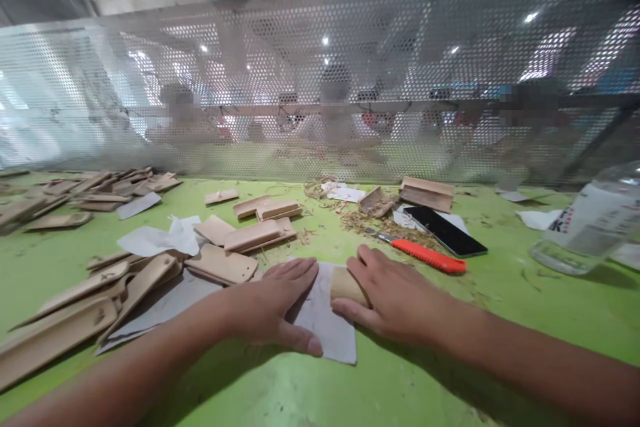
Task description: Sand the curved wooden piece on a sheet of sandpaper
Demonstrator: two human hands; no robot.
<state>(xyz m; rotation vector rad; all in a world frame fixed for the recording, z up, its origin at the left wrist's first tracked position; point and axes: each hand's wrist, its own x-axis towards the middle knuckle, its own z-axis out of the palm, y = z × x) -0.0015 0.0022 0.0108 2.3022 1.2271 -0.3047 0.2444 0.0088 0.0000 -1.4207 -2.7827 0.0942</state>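
Observation:
A whitish sheet (330,337), paper or sandpaper, lies on the green table in front of me. My left hand (285,303) rests flat on its left part, fingers stretched out and thumb apart. My right hand (385,290) grips a short curved bamboo piece (346,288) and holds it against the sheet, thumb on the near side and fingers on the far side. The underside of the piece is hidden. Beyond the right hand lies a red-handled utility knife (427,255), with its blade toward the bamboo shavings (365,221).
Bamboo pieces (223,263) lie at the left, with a larger heap (100,190) farther back. A black phone (445,230) is beyond the knife. A clear plastic bottle (585,233) stands at the right. A perforated metal screen (300,80) borders the table's far edge, people behind it.

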